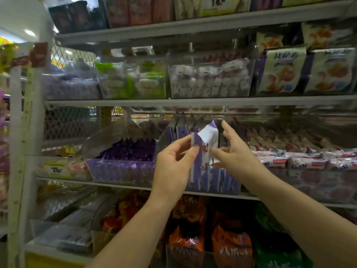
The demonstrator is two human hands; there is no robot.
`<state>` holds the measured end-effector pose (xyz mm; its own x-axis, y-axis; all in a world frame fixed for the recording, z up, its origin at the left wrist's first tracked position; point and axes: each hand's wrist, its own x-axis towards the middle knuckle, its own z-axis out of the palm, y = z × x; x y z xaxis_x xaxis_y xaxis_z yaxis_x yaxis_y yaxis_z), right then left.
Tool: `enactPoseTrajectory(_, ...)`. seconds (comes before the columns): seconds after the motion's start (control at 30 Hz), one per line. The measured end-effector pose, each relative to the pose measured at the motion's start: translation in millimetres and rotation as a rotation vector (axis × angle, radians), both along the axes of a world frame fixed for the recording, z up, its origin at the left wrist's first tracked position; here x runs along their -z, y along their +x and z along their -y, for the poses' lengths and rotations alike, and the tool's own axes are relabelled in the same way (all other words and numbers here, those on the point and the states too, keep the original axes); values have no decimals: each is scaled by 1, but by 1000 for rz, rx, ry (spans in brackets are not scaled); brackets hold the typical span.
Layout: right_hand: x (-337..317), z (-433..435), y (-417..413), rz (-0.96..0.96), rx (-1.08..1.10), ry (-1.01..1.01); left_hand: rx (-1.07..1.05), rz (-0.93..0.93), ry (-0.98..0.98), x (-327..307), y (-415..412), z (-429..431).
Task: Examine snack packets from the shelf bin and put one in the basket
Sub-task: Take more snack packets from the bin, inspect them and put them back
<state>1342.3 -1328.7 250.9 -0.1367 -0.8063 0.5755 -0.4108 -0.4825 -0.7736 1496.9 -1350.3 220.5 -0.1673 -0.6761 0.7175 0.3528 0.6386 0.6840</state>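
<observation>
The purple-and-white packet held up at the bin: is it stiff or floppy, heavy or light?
Probably light: the left hand holds the packet upright by a pinch at one edge. Likely fairly stiff, since it stands without sagging.

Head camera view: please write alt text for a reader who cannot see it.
A person's left hand pinches a purple and white snack packet over a clear shelf bin of similar packets; the right hand hovers beside it, fingers relaxed. Stocked shelves surround them.

Purple snack packet (206, 141) in left hand (173, 163)
</observation>
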Motion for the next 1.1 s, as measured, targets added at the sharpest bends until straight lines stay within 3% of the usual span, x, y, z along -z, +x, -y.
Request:
enactPoseTrajectory(0.07, -4, 0, -6, -135, -143, 5, -17, 53, -39, 1, -6, 0)
enactPoseTrajectory(0.17, -16, -4, -14, -377, -190, 78, -54, 115, -48, 2, -16, 6)
enactPoseTrajectory(0.33, -30, -7, -31, -702, 48, -66, 48, 182, -111, -7, -29, 20)
enactPoseTrajectory(0.53, -46, 3, -58, -721, 274, -120, 48, 294, -179, -19, -43, 49)
enactPoseTrajectory(0.67, -60, 16, -77, -741, 388, -108, -214, 402, -308, -39, -41, 89)
enactPoseTrajectory(0.73, -67, 25, -84, -768, 418, -69, -460, 535, -486, -53, -40, 114)
enactPoseTrajectory(0.87, -77, 47, -93, -757, 421, -20, -776, 1019, -791, -81, -45, 155)
enactPoseTrajectory(1.0, -81, 70, -99, -744, 395, -5, -894, 1472, -906, -102, -66, 183)
enactPoseTrajectory(1.1, -84, 86, -102, -749, 389, 12, -877, 1656, -892, -107, -80, 196)
